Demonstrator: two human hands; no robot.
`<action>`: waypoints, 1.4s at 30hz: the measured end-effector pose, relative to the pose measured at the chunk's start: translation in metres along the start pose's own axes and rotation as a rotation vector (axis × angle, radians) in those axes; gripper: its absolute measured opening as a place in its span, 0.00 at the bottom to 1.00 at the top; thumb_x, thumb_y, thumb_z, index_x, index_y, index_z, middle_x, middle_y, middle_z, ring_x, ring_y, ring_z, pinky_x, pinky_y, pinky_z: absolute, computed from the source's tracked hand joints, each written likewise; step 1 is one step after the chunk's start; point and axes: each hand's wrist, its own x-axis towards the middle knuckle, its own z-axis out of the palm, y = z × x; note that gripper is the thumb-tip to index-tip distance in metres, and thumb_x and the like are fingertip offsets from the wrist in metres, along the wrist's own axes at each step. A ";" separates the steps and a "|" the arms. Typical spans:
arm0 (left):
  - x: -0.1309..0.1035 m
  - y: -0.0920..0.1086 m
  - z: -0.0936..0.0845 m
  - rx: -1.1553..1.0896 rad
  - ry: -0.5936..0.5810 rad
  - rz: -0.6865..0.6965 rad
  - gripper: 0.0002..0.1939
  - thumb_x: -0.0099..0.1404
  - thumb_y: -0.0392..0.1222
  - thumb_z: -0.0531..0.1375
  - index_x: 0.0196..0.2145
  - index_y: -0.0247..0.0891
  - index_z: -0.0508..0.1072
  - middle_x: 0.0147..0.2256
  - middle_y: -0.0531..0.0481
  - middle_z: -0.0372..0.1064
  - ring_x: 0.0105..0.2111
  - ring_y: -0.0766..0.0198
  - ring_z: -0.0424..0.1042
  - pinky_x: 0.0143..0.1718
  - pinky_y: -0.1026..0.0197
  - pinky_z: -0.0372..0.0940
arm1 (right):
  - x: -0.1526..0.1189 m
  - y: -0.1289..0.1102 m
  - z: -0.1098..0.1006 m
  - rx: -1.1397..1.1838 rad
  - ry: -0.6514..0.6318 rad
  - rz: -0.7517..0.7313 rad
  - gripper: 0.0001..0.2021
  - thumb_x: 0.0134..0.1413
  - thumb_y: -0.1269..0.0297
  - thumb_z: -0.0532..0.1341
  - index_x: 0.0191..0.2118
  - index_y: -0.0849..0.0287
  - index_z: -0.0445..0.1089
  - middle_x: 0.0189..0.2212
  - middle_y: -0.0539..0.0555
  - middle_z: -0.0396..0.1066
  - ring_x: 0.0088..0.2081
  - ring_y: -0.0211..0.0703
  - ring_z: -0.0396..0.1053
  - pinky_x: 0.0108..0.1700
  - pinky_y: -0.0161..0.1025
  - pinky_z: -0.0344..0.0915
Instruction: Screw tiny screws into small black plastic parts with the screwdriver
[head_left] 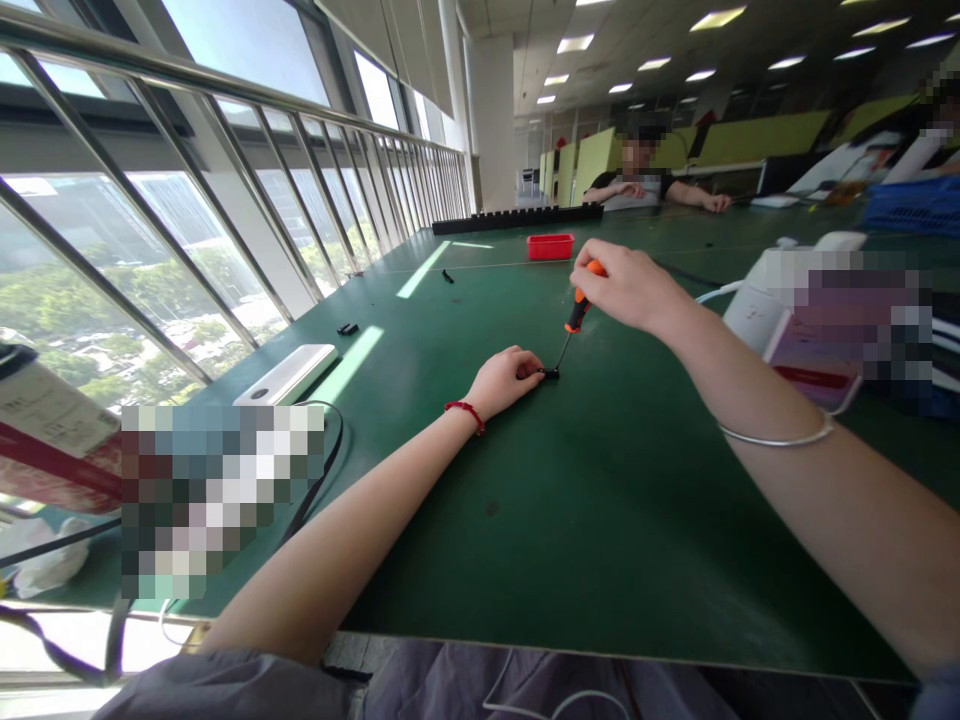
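Observation:
My right hand (pixel 628 284) is closed around the orange and black handle of a screwdriver (pixel 578 312). Its thin shaft slants down to a small black part (pixel 550 374) on the green table (pixel 600 520). My left hand (pixel 506 382), with a red string bracelet at the wrist, pinches the left end of that part and holds it against the table. The screwdriver tip meets the part just right of my left fingertips. Where exactly the tip sits is too small to tell.
A red tray (pixel 550 247) and a long black strip (pixel 517 217) lie farther back. On the left are a white box (pixel 286 374), small black pieces (pixel 347 329) and a cable. A person (pixel 645 180) sits across the table. A blue basket (pixel 911 205) stands at right.

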 end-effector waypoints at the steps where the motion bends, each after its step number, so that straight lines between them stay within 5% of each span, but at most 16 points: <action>1: 0.000 0.000 0.000 -0.001 -0.001 -0.001 0.08 0.61 0.41 0.59 0.36 0.35 0.75 0.32 0.49 0.68 0.30 0.65 0.67 0.34 0.62 0.64 | 0.000 0.000 0.000 -0.010 -0.013 0.001 0.14 0.55 0.52 0.52 0.31 0.55 0.67 0.25 0.53 0.67 0.27 0.45 0.62 0.29 0.40 0.52; 8: -0.001 0.000 -0.001 -0.005 -0.001 -0.008 0.08 0.62 0.41 0.59 0.35 0.35 0.75 0.33 0.49 0.68 0.30 0.65 0.67 0.33 0.63 0.63 | 0.000 0.001 0.001 -0.017 0.013 -0.017 0.12 0.51 0.55 0.58 0.39 0.54 0.67 0.28 0.53 0.69 0.28 0.43 0.62 0.29 0.39 0.52; 13: 0.000 0.001 -0.001 -0.008 -0.001 -0.013 0.08 0.61 0.40 0.59 0.36 0.35 0.76 0.32 0.49 0.67 0.30 0.65 0.67 0.33 0.63 0.63 | -0.001 -0.001 0.000 -0.016 -0.037 -0.017 0.15 0.55 0.50 0.53 0.31 0.55 0.69 0.26 0.53 0.69 0.28 0.44 0.63 0.30 0.40 0.53; 18: 0.000 0.001 0.000 0.003 -0.003 -0.006 0.08 0.62 0.41 0.59 0.36 0.35 0.76 0.33 0.49 0.68 0.30 0.65 0.67 0.33 0.63 0.64 | -0.002 -0.003 -0.002 -0.042 -0.011 -0.006 0.13 0.46 0.57 0.59 0.39 0.54 0.69 0.29 0.52 0.70 0.28 0.43 0.62 0.29 0.39 0.53; 23: 0.000 0.001 -0.001 0.002 -0.001 -0.007 0.08 0.62 0.41 0.59 0.36 0.35 0.76 0.33 0.48 0.68 0.31 0.65 0.68 0.33 0.62 0.64 | -0.002 -0.003 -0.003 -0.026 -0.042 -0.031 0.14 0.52 0.52 0.54 0.28 0.55 0.70 0.25 0.53 0.69 0.27 0.44 0.63 0.29 0.40 0.52; 28: -0.001 0.002 -0.001 0.005 0.000 -0.004 0.09 0.62 0.41 0.58 0.36 0.35 0.75 0.33 0.48 0.68 0.31 0.65 0.68 0.34 0.62 0.65 | -0.002 -0.003 -0.002 -0.044 0.004 -0.035 0.12 0.46 0.57 0.59 0.38 0.54 0.70 0.28 0.52 0.70 0.27 0.43 0.62 0.29 0.39 0.52; 33: -0.001 0.002 -0.001 0.006 -0.006 -0.014 0.08 0.62 0.41 0.59 0.36 0.35 0.75 0.33 0.48 0.68 0.31 0.64 0.68 0.34 0.62 0.65 | -0.002 -0.003 -0.001 -0.024 -0.030 -0.043 0.15 0.54 0.51 0.52 0.29 0.55 0.69 0.25 0.53 0.69 0.27 0.44 0.63 0.29 0.40 0.53; 38: -0.001 0.001 -0.001 0.008 -0.008 -0.007 0.09 0.62 0.41 0.58 0.36 0.35 0.75 0.33 0.48 0.68 0.31 0.64 0.68 0.34 0.62 0.65 | -0.002 -0.003 -0.001 -0.052 0.017 -0.007 0.15 0.47 0.56 0.59 0.41 0.54 0.69 0.29 0.53 0.70 0.28 0.45 0.63 0.29 0.39 0.53; 42: 0.000 0.001 -0.001 0.011 -0.009 -0.014 0.09 0.62 0.42 0.58 0.36 0.36 0.76 0.34 0.48 0.68 0.31 0.64 0.68 0.34 0.62 0.65 | -0.003 -0.003 -0.001 -0.056 0.004 -0.025 0.15 0.52 0.49 0.55 0.31 0.54 0.70 0.25 0.54 0.69 0.28 0.46 0.64 0.29 0.40 0.53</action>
